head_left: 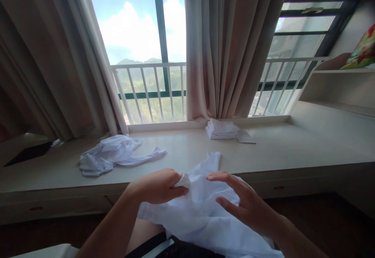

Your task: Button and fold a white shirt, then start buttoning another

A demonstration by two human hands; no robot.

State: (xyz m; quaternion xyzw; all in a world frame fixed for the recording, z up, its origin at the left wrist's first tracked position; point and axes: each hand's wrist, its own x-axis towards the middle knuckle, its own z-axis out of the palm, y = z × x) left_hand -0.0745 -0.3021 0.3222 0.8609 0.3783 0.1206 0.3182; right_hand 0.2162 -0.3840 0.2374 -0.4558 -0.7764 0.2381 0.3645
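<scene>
A white garment (202, 223), loose and wrinkled, lies over my lap, and one narrow end of it rests against the edge of the window ledge. My left hand (161, 186) pinches a fold of this cloth between thumb and fingers. Just to the right, my right hand (234, 195) hovers over the garment with thumb and fingers apart, gripping nothing; whether it touches the cloth I cannot tell. The garment's exact kind is not clear from its crumpled shape.
Another crumpled white garment (114, 154) lies on the ledge (181, 145) at the left. Toward the window sits a folded white stack (222, 129), with a small flat white piece (246, 136) beside it. Curtains (216, 47) hang behind. A dark flat object (29, 152) is at far left.
</scene>
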